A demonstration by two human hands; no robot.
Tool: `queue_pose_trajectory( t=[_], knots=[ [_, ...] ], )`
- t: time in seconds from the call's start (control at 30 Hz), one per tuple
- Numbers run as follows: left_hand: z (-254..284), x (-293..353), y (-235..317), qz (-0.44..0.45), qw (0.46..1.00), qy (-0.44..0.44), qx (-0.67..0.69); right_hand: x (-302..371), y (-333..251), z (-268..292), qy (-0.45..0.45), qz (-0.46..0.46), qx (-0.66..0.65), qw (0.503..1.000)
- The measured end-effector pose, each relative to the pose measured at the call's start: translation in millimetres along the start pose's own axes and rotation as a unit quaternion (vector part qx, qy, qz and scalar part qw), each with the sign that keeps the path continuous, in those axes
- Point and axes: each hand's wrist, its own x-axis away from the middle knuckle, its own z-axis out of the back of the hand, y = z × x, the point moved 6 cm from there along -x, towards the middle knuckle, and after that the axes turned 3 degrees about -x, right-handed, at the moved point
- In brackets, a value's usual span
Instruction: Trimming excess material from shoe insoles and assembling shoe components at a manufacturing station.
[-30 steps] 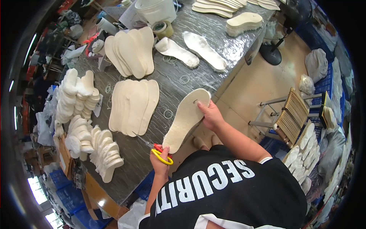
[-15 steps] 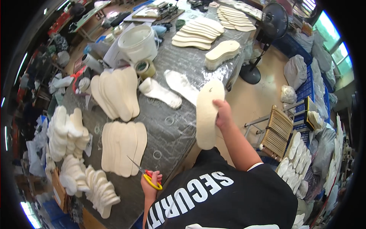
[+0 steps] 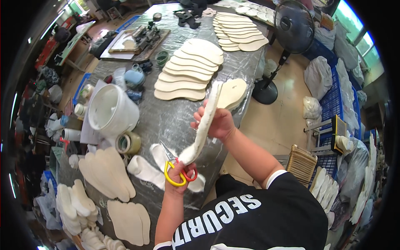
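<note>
My right hand (image 3: 221,123) grips a cream fleecy insole (image 3: 203,129), turned edge-on and tilted above the table. My left hand (image 3: 180,177) is closed on scissors (image 3: 176,171) with one yellow and one red handle loop, their blades pointing up and away. The insole's lower end is right beside the left fingers; whether they touch it I cannot tell. Beyond the right hand, a small stack of insoles (image 3: 233,93) is partly hidden. White fluffy sole-shaped pieces (image 3: 146,170) lie under and beside the left hand.
Fanned cream insoles (image 3: 189,68) cover the table's middle, with more piles (image 3: 241,31) farther back and at left (image 3: 106,173). A white bucket (image 3: 113,110) and a jar (image 3: 128,143) stand left. Off the right edge are a black fan (image 3: 293,27) and a wicker-topped stool (image 3: 296,166).
My right hand has turned the insole from face-up to edge-on. My left hand, with the scissors, has come up from the near edge to the insole's lower end. The view has shifted.
</note>
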Motion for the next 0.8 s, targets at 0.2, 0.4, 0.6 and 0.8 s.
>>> queue_pose_trajectory(
  t=[0.2,0.4,0.6,0.8],
  knots=[
    [-52,-85,35,-0.147,0.980,0.111,-0.070,-29,-114,41,0.007,0.041,0.105,0.994],
    [-76,-127,7,-0.185,0.955,0.207,-0.100,9,-199,58,0.227,0.083,0.172,0.955],
    [-83,-129,-8,-0.155,0.948,0.228,-0.159,21,-218,84,0.335,0.126,0.404,0.842],
    [-65,-126,16,-0.192,0.970,0.149,0.000,7,-219,76,0.146,0.072,0.277,0.947]
  ],
)
